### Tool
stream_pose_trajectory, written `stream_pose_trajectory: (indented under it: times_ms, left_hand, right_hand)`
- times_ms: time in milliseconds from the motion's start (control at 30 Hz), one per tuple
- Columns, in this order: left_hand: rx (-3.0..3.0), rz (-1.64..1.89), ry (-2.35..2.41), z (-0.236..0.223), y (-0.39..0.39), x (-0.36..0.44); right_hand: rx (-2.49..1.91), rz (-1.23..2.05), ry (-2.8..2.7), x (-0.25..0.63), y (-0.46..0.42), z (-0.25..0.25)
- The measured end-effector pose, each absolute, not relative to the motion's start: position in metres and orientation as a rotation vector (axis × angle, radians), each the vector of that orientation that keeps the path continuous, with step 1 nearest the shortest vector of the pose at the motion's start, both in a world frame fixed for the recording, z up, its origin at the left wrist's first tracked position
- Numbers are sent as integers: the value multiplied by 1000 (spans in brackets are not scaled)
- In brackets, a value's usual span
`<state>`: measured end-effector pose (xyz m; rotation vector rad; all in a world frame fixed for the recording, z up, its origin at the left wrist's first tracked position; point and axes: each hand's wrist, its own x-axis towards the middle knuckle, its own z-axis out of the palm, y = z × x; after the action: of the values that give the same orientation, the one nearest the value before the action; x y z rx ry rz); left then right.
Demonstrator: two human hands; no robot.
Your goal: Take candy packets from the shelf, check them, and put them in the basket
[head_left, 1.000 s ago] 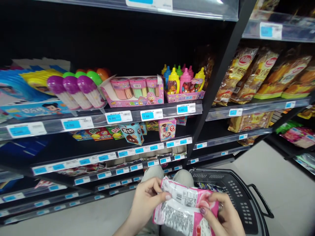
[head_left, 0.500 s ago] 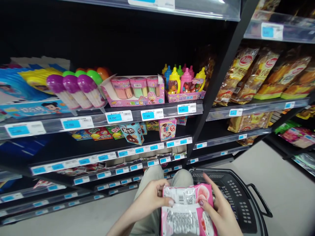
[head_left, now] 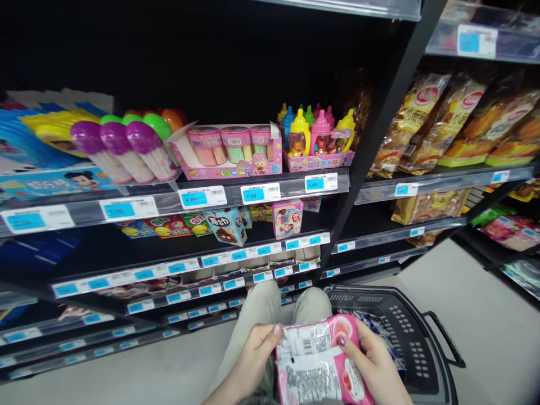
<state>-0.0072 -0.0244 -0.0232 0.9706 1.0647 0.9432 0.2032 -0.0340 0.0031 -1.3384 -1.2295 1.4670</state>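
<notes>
A pink and white candy bag [head_left: 312,360] with a barcode and printed text on its upper face is held over my lap. My left hand [head_left: 255,357] pinches its left edge, thumb on top near the upper corner. On the other side, my right hand [head_left: 373,360] grips the right edge with the thumb pressed on the printed side and the fingers hidden behind. Just beyond the right hand stands a dark grey shopping basket [head_left: 419,337] with blue and white packages [head_left: 377,332] inside, partly covered by my hand and the bag.
Ahead are shelves with a pink box of stick candy [head_left: 236,163], bottle-shaped candies [head_left: 320,135], purple-topped tubes [head_left: 126,143] and small snack boxes [head_left: 225,228]. Bagged bread [head_left: 415,126] fills the right shelves. A price-tag rail [head_left: 261,191] runs along the shelf edge.
My left hand has shifted its thumb up to the bag's corner. My right index finger, raised before, has come down behind the bag. More of the packages in the basket now show.
</notes>
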Motion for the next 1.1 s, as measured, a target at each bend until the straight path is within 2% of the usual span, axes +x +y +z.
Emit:
stream_pose_trajectory:
  times_ms: [200,333,433,567,667,800,933,1100]
  left_hand:
    - [458,1255,1236,-36,-31,5]
    - [469,1197,1186,-35,-27,7]
    - [755,1010,954,-31,-21,-4]
    - [963,516,778,-23,-16,-23]
    - [986,414,739,-23,-18,-26]
    - [1139,715,958,-33,-25,-14]
    - [1598,1139,1106,-38,-31,-11]
    - [1696,1211,983,-29,-34,-20]
  right_hand:
    - [-1311,1278,-1131,185,-42,-1]
    - [-1289,1323,-1047,186,-41,-6]
    - [-1270,1447,-1003,194,-39,-9]
    - [-1271,1509,-1104,203,-36,-7]
    - [-1270,1509,-1153,205,-34,-6]
    - [-1281,1468,-1113,205,-33,-11]
    - [-1369,1317,-1146,204,-38,-12]
    - [-1412,1327,-1161,202,-41,3]
